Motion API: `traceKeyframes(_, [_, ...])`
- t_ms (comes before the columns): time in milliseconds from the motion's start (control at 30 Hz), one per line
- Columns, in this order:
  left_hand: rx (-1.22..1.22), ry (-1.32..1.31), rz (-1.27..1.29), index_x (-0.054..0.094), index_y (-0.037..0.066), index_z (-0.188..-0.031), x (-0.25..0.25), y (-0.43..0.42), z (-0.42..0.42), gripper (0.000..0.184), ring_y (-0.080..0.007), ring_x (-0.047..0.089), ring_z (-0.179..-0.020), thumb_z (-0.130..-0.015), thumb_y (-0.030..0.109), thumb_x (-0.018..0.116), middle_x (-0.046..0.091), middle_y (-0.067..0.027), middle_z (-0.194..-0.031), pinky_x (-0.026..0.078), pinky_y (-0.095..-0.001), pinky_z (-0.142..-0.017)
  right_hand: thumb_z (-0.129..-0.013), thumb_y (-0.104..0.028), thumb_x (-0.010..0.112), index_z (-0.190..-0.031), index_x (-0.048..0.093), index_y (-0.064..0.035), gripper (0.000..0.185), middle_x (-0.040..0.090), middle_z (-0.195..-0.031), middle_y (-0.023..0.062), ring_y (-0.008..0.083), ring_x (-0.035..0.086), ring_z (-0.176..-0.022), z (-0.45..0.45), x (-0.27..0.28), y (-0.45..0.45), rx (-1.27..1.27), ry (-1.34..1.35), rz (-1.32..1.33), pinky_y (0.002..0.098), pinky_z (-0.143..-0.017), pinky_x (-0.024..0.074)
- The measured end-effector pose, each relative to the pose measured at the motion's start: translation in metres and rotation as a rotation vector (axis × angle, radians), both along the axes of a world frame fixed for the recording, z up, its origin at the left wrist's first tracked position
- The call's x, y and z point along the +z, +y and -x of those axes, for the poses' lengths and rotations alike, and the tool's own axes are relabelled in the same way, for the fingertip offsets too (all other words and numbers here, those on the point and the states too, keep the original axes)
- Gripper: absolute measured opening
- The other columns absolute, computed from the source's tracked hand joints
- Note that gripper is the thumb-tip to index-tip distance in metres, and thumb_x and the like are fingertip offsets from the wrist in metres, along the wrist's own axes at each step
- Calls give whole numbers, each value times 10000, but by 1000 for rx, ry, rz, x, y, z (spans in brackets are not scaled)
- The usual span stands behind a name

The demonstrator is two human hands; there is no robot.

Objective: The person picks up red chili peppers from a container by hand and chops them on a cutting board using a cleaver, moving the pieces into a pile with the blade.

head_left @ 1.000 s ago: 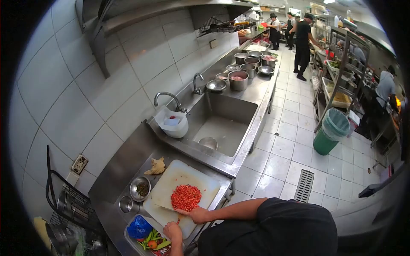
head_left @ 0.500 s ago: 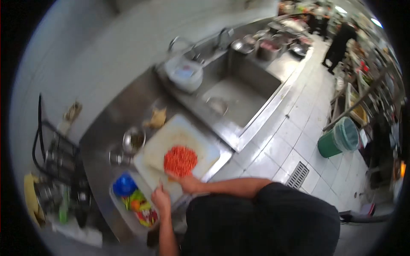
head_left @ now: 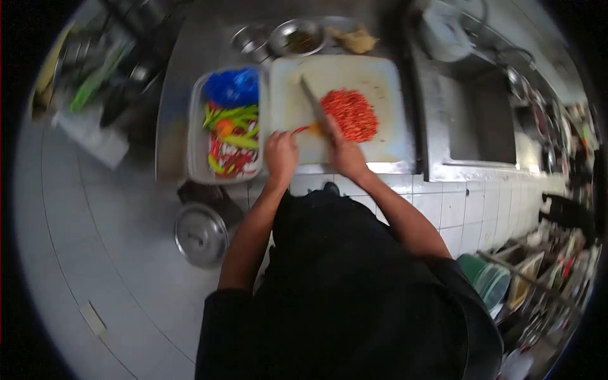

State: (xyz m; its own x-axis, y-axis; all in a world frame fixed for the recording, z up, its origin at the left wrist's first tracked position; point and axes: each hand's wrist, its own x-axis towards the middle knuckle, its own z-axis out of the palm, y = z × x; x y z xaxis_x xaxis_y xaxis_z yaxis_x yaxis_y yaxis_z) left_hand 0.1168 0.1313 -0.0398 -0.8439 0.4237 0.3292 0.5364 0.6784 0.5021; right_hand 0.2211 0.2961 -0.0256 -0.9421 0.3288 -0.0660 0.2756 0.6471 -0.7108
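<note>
My right hand [head_left: 346, 154] is wrapped round the handle of a knife [head_left: 313, 99], its blade pointing away from me over the white cutting board [head_left: 286, 79]. Just right of the blade lies a heap of chopped red chili [head_left: 351, 115]. At the board's near left edge, my left hand [head_left: 282, 153] has its fingers closed on a thin red chili pepper [head_left: 301, 130], which reaches toward the knife. An orange-yellow piece [head_left: 315, 130] lies close to the blade, blurred. Left of the board, a plastic tray [head_left: 194, 136] holds green and red peppers [head_left: 235, 120] and a blue plastic bag [head_left: 232, 87].
Behind the board are a metal bowl [head_left: 297, 38] with dark contents, a smaller metal bowl [head_left: 249, 42] and a crumpled tan cloth-like thing [head_left: 356, 39]. A steel sink [head_left: 478, 114] adjoins on the right. A lidded metal pot [head_left: 201, 234] stands below the counter.
My view has swung, so the board is now straight ahead and the sink to the right. The knife has come up off the board's left side, and a red chili now shows in my left hand.
</note>
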Motion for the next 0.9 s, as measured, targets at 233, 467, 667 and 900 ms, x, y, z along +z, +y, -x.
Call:
traceKeyframes(233, [73,-35,-88,683,37,-841,-14,16,-9,97,-371,628,-838,-850,133,672,634,-152,-832,501,-482,-748,-943,-65,517,-1569,201,-115,703,651,-767,299,474,648,-684,4,32,-5,49,34,-39,553,-674,517])
traceKeyframes(467, [90,-70,-43,672,30,-810,-11,22,-19,113,-346,624,-838,-860,130,655,617,-150,-824,508,-464,-756,-960,-108,546,-1580,205,-152,709,672,-905,323,477,675,-814,10,39,-3,54,-114,-23,521,-768,522])
traceKeyframes(667, [83,-58,-34,666,17,-790,-19,20,-16,55,-348,620,-832,-805,66,647,613,-159,-818,508,-464,-753,-936,-80,534,-1589,137,-140,766,675,-938,323,487,670,-800,18,44,-8,79,-136,-72,532,-762,523])
traceKeyframes(900, [33,-59,7,659,12,-784,-22,20,-12,64,-340,614,-867,-721,8,666,614,-152,-851,508,-447,-791,-919,-50,497,-1585,111,-91,770,666,-888,341,492,661,-743,26,14,-21,71,-66,-98,558,-726,517])
